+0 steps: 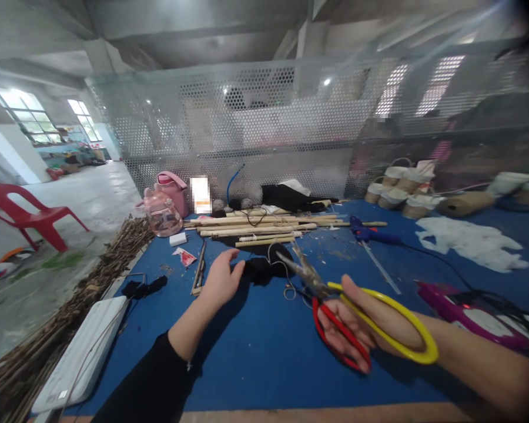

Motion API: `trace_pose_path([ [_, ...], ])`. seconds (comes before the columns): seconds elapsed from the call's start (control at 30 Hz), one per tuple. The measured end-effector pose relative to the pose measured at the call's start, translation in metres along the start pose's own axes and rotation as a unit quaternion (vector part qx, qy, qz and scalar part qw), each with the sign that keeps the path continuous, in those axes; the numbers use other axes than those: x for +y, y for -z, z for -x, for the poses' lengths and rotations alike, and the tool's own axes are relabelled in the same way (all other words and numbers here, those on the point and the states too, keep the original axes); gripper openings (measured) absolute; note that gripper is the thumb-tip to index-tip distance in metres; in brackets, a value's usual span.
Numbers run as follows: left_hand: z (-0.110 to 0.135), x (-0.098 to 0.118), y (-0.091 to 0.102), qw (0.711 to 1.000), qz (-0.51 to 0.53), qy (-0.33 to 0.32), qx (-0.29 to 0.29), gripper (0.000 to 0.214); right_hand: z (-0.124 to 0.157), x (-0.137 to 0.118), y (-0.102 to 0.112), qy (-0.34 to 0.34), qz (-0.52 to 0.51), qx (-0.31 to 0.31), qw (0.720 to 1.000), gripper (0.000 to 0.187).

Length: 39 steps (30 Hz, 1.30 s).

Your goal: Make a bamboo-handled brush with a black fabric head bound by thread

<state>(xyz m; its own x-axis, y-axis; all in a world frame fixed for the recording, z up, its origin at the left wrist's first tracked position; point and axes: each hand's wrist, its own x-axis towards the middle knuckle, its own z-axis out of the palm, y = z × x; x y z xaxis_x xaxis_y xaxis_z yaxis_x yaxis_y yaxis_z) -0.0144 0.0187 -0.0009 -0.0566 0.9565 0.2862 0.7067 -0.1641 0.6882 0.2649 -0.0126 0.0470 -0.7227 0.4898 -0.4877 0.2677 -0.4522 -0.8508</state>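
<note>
My right hand [348, 323] is closed round a pair of scissors [311, 276] with one red and one yellow handle loop. The blades are parted and point up and left at a crumpled black cloth [262, 269]. At the left edge of this cloth is my left hand [223, 276], its thumb and forefinger apart; the other fingers are mostly hidden. Whether the thumb touches the cloth I cannot tell. A thin wire [290, 289] with a small coil curls beside the cloth, just under the blades.
Wooden sticks [264, 226] lie across the back of the blue table [255, 364]. A blue glue gun [370, 232], white cloth [471, 241] and purple device [476, 317] lie to the right. Left are a white power strip-like block [86, 346] and a pink bottle [164, 214].
</note>
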Motion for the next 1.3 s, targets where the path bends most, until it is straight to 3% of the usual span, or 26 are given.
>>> trace_pose_path([
  [0.17, 0.005, -0.001, 0.008, 0.976, -0.175, -0.048, -0.123, 0.030, -0.009, -0.008, 0.001, 0.102, -0.075, 0.097, 0.987, 0.069],
  [0.23, 0.007, 0.002, 0.009, 0.972, -0.181, -0.066, -0.136, 0.025, -0.017, -0.012, 0.002, 0.124, -0.068, 0.125, 0.982, 0.069],
  [0.33, 0.008, 0.007, 0.010, 0.974, -0.172, -0.104, -0.104, 0.020, -0.030, -0.020, 0.008, 0.174, -0.008, 0.194, 0.965, 0.062],
  [0.4, 0.008, 0.009, 0.011, 0.973, -0.177, -0.126, -0.077, 0.021, -0.038, -0.024, 0.016, 0.227, 0.071, 0.277, 0.931, 0.051],
  [0.5, 0.007, 0.006, 0.009, 0.974, -0.164, -0.137, -0.075, 0.022, -0.050, -0.021, 0.028, 0.283, 0.207, 0.414, 0.840, 0.037],
  [0.53, 0.006, 0.004, 0.007, 0.975, -0.154, -0.135, -0.081, 0.022, -0.053, -0.017, 0.031, 0.289, 0.240, 0.442, 0.815, 0.036],
  [0.6, 0.004, 0.000, 0.004, 0.977, -0.146, -0.125, -0.090, 0.022, -0.058, -0.006, 0.033, 0.286, 0.274, 0.462, 0.794, 0.036],
  [0.8, -0.003, -0.009, -0.004, 0.981, -0.155, -0.106, -0.052, 0.024, -0.064, 0.013, 0.026, 0.237, 0.310, 0.424, 0.817, 0.036],
  [0.97, -0.004, -0.010, -0.004, 0.983, -0.143, -0.102, -0.054, 0.023, -0.064, 0.014, 0.024, 0.242, 0.309, 0.413, 0.822, 0.034],
  [1.3, -0.001, -0.006, 0.002, 0.986, -0.092, -0.110, -0.080, 0.022, -0.065, 0.013, 0.033, 0.263, 0.254, 0.469, 0.804, 0.039],
])
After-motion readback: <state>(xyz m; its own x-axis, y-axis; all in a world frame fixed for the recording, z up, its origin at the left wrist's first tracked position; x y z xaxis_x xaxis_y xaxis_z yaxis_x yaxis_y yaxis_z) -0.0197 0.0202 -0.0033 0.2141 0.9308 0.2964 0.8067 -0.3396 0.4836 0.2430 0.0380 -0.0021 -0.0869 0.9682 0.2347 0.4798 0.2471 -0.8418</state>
